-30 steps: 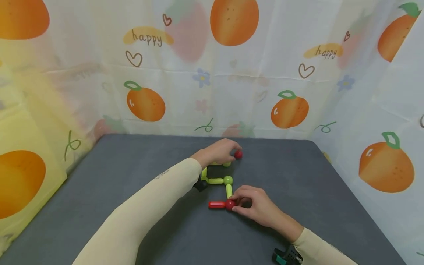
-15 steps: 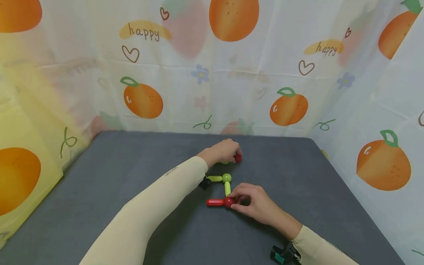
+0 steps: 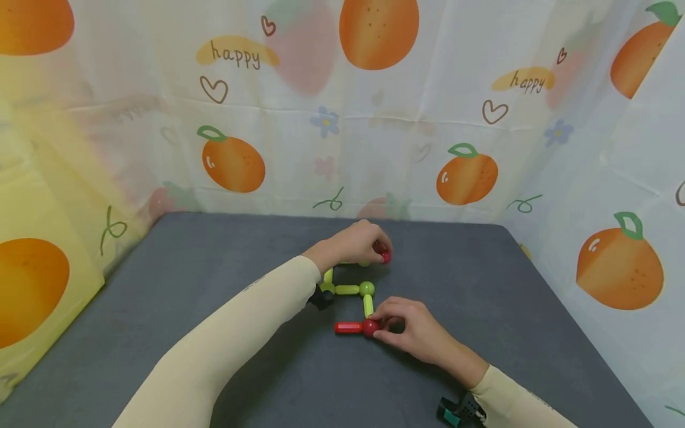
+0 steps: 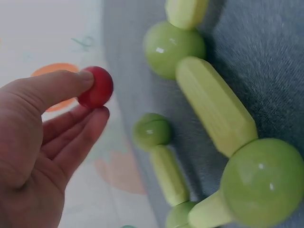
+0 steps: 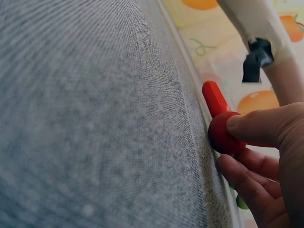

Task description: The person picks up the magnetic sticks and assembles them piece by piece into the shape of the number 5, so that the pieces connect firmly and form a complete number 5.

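Between the thumb and fingertips of my left hand (image 3: 355,241) is a small red ball (image 4: 96,87), held beside the far end of a chain of yellow-green sticks and green balls. In the left wrist view a green ball (image 4: 153,131) lies close to it, with a gap showing. My right hand (image 3: 414,330) pinches another red ball (image 5: 225,133) at the near end of the chain. A red stick (image 3: 349,327) juts left from that ball. A yellow-green stick (image 3: 368,305) runs from it to a green ball (image 3: 366,289). The left forearm and hand partly hide the chain.
The chain rests on a dark grey table (image 3: 455,267). Behind and at the sides hangs a curtain (image 3: 374,148) printed with oranges. A black wrist device (image 3: 461,411) is strapped to the right forearm, another (image 3: 321,297) to the left.
My left hand has turned and shifted slightly, and more of its fingers now cover the red ball. Its forearm moved right, then back left. The right hand keeps its grip in place.
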`<state>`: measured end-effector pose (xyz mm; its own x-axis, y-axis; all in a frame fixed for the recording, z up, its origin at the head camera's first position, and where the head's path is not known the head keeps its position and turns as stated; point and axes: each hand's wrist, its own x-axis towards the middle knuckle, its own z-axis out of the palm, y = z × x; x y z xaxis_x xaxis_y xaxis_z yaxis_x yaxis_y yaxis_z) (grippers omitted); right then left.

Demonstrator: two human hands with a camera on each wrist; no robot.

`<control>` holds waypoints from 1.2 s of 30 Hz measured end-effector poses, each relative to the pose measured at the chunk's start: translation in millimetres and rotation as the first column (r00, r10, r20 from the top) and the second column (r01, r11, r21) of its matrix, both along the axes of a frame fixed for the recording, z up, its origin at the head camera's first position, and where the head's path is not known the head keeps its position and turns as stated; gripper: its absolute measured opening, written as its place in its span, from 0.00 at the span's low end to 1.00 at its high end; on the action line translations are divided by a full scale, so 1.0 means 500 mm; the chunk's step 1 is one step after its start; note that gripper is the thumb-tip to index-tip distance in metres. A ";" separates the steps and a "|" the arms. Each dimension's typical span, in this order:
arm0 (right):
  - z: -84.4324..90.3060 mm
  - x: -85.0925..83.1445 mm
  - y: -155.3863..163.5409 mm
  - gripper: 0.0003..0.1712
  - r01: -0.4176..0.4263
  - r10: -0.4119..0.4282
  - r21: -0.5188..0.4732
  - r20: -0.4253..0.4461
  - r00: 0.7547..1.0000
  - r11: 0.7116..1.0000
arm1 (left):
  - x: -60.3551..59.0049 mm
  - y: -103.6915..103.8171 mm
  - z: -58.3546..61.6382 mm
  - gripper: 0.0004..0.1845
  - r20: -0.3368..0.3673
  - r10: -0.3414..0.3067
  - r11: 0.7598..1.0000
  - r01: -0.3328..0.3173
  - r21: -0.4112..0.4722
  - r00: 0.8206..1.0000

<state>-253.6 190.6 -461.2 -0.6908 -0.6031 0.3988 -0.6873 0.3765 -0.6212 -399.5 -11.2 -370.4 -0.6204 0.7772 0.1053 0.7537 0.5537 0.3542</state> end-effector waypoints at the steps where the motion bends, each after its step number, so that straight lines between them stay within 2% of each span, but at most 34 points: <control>1: -0.001 0.000 0.000 0.11 -0.002 0.002 -0.001 0.002 1.000 1.000 | 0.009 -0.010 0.006 0.10 0.005 0.002 1.000 -0.002 0.015 1.000; 8: -0.005 0.002 -0.004 0.11 -0.006 0.006 0.000 0.027 1.000 1.000 | 0.085 -0.105 0.033 0.13 0.103 0.028 0.992 -0.041 0.123 0.994; 14: 0.002 -0.005 -0.006 0.12 -0.013 0.012 0.012 0.037 0.999 1.000 | 0.144 -0.197 0.023 0.12 0.158 0.054 0.971 -0.089 0.223 0.986; 19: 0.013 -0.011 -0.008 0.12 -0.010 0.009 0.024 0.033 0.999 1.000 | 0.186 -0.241 0.012 0.12 0.175 0.034 0.973 -0.072 0.218 0.984; 23: 0.016 -0.011 -0.007 0.13 0.004 -0.004 0.023 0.031 1.000 1.000 | 0.205 -0.259 0.002 0.13 0.190 0.026 0.978 -0.065 0.199 0.981; 28: 0.009 -0.009 -0.005 0.13 0.013 -0.015 0.039 0.035 0.999 0.999 | 0.222 -0.277 -0.027 0.13 0.258 0.033 0.980 -0.082 0.181 0.966; 32: 0.002 -0.007 -0.003 0.13 0.018 -0.020 0.043 0.038 0.999 0.999 | 0.233 -0.279 -0.049 0.13 0.312 0.018 0.983 -0.075 0.170 0.950; 36: 0.000 -0.004 -0.001 0.13 0.017 -0.018 0.042 0.041 0.999 0.999 | 0.236 -0.271 -0.066 0.12 0.328 -0.004 0.988 -0.046 0.146 0.945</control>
<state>-255.5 189.9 -461.0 -0.7169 -0.6063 0.3440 -0.6542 0.4145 -0.6326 -281.7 -146.5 -403.2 -0.6564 0.7544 0.0084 0.5712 0.4897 0.6588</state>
